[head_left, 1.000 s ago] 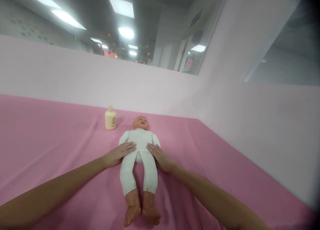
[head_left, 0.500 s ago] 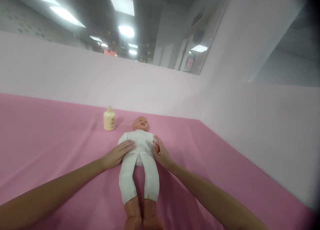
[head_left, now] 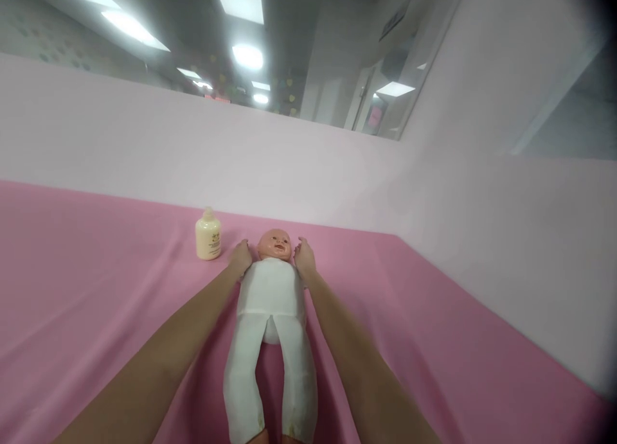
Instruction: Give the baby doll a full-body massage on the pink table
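Observation:
A baby doll [head_left: 272, 290] with a bare head and a white cloth body lies on its back, face up, its legs pointing toward me. My left hand [head_left: 241, 257] is closed at the doll's shoulder, beside its head, seemingly around one of its arms. On the other side, my right hand [head_left: 304, 256] is curled in the same way around the other arm, level with the doll's chin. Both of the doll's hands are hidden by mine. Its feet are cut off by the lower edge of the view.
A pale yellow pump bottle [head_left: 208, 237] stands upright to the left of my left hand. Pink sheeting [head_left: 120, 270] with a few creases covers the surface. White walls [head_left: 144, 135] rise behind and to the right, with a window [head_left: 289, 58] reflecting ceiling lights.
Both hands have moved up from the doll's torso and side to either side of its head, and the doll's arms have gone up with them. The doll's legs sit lower in view.

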The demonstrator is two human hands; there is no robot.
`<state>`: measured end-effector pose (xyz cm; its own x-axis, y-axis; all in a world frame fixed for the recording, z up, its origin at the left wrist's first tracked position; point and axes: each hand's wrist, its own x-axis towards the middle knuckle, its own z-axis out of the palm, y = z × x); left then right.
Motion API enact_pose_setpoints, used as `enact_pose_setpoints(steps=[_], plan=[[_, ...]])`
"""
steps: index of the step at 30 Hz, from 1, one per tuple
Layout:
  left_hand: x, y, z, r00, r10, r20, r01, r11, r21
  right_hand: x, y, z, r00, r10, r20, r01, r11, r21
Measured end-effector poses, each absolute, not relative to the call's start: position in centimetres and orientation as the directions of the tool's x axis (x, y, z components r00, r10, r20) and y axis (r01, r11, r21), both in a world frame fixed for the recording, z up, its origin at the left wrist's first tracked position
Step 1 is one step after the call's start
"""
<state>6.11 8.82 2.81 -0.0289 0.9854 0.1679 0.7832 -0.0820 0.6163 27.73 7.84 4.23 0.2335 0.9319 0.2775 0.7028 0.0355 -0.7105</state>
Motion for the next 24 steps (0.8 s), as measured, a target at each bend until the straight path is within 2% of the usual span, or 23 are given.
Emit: enact_pose_setpoints(steps=[6, 10, 16, 21, 24], plan=[[6.7, 9.9, 2.1, -0.005, 0.988, 0.152, 0.834, -0.080, 0.546, 28.1, 8.8, 2.9, 0.290, 0.943, 0.165, 0.750, -0.117, -0.651], [6.7, 9.2, 2.2, -0.027, 0.984, 0.178, 0.827, -0.078, 0.556, 28.1, 8.5, 3.0, 0.295, 0.943, 0.151, 0.746, -0.129, -0.653], [6.5, 6.7, 2.5, -0.044, 0.945, 0.326, 0.778, -0.172, 0.605, 27.3, 5.2, 3.5, 0.260, 0.899, 0.351, 0.672, 0.093, -0.735], [6.0, 4.2, 2.4, -0.056, 0.809, 0.586, 0.525, -0.475, 0.706, 27.0, 2.0, 4.3, 0.222, 0.843, 0.490, 0.554, 0.304, -0.775], [5.1, 2.5, 3.1, -0.042, 0.782, 0.622, 0.415, -0.552, 0.723, 27.5, 0.2, 5.3, 0.166, 0.832, 0.529, 0.492, 0.395, -0.776]])
